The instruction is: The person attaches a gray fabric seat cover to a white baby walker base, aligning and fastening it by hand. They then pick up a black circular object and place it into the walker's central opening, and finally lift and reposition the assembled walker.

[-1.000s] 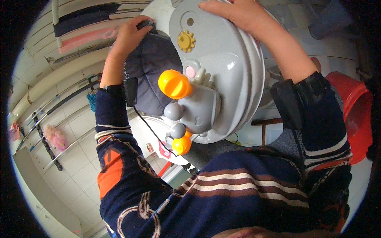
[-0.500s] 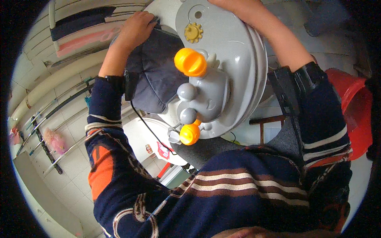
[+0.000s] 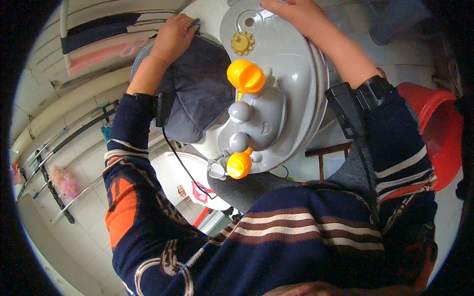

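Note:
A grey plastic baby walker (image 3: 296, 64) stands before me, tipped so that its tray faces up. On the tray are a yellow gear (image 3: 242, 43), two orange knobs and a grey animal-shaped toy (image 3: 266, 116) with round balls. A dark padded fabric seat (image 3: 197, 89) lies to the left of the tray. My left hand (image 3: 175, 37) is at the far edge of this seat, its fingers curled over the rim. At the tray's far edge lies my right hand (image 3: 301, 15), fingers bent over the plastic; the top of the picture partly cuts it off.
To the right stands a red bucket (image 3: 429, 103). A white round surface (image 3: 173, 172) with printed stickers is below the seat at left. Metal poles (image 3: 74, 135) and a pink fluffy thing (image 3: 65, 180) lie on the tiled floor at left. A brown wooden frame (image 3: 321, 160) is near my leg.
The tray and its toys appear slightly further right and lower. My right forearm has shifted a little left, while both hands keep to the walker's far edge.

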A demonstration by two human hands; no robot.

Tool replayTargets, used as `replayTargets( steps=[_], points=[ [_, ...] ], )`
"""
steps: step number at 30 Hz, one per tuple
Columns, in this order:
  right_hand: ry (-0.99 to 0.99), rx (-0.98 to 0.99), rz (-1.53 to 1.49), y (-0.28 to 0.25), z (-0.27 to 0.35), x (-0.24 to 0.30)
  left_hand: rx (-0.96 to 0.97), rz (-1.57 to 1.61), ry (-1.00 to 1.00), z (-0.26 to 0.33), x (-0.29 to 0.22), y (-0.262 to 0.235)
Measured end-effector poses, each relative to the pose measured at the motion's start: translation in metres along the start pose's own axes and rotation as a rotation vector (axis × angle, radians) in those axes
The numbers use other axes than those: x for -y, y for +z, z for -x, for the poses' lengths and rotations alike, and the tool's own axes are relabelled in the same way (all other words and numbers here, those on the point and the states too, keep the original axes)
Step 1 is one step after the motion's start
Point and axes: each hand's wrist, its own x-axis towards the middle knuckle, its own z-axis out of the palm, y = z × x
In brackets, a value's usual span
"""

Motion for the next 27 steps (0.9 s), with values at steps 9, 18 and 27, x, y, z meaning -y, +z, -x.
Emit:
replayTargets(
  steps=[9, 18, 27],
  points=[
    [0.015, 0.001, 0.017, 0.001, -0.006, 0.003, -0.139, 0.005, -0.123, 0.009, -0.003, 0.007],
    [0.031, 0.085, -0.078, 0.033, -0.009, -0.024, -0.260, -0.088, -0.297, 0.044, -0.017, -0.036],
    [0.066, -0.014, -0.167, 0.051, -0.005, -0.043, -0.815, 0.103, -1.055, 0.283, -0.098, -0.044]
  ],
)
